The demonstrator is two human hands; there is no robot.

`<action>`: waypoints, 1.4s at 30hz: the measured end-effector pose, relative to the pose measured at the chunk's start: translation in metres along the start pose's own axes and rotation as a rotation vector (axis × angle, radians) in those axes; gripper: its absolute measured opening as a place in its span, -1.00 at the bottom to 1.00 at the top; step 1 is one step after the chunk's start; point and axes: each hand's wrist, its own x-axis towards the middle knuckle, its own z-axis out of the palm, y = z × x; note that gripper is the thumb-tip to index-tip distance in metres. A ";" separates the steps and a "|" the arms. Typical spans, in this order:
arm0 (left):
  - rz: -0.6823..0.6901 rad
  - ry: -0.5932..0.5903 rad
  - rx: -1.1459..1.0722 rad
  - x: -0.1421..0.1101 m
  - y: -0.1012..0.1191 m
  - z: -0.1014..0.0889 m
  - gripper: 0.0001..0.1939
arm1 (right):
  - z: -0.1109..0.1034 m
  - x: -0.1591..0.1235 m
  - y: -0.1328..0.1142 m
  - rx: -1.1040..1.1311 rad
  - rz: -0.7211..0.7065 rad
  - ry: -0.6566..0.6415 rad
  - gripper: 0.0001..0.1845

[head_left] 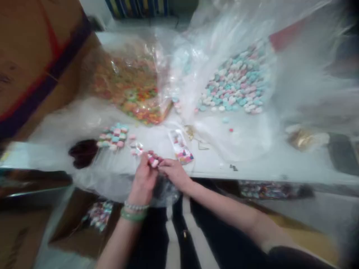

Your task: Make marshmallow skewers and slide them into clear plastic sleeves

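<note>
Pink-and-white rounded candy (153, 161): small, blurred, at the front edge of the flat white table (214, 169)
Bare left hand (144, 175): fingers grasping the candy
Bare right hand (175, 173): fingertips beside it, grip cannot be told

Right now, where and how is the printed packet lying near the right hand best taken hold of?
Probably by its near end, coming from the person's side: the printed packet looks flat, with that end slanting toward the person, just beyond the right hand. Pinching that edge should suit its thin shape.
</note>
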 end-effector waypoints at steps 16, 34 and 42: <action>0.232 -0.124 0.354 0.000 -0.017 -0.016 -0.68 | -0.003 -0.010 -0.001 -0.485 -0.238 0.167 -0.86; 0.034 0.025 0.115 0.000 -0.001 0.005 -0.67 | -0.008 -0.011 0.005 -0.738 -0.308 0.152 -0.82; -0.049 0.062 0.141 -0.001 0.010 0.005 -0.60 | -0.011 -0.004 0.000 -0.248 -0.120 0.084 -0.89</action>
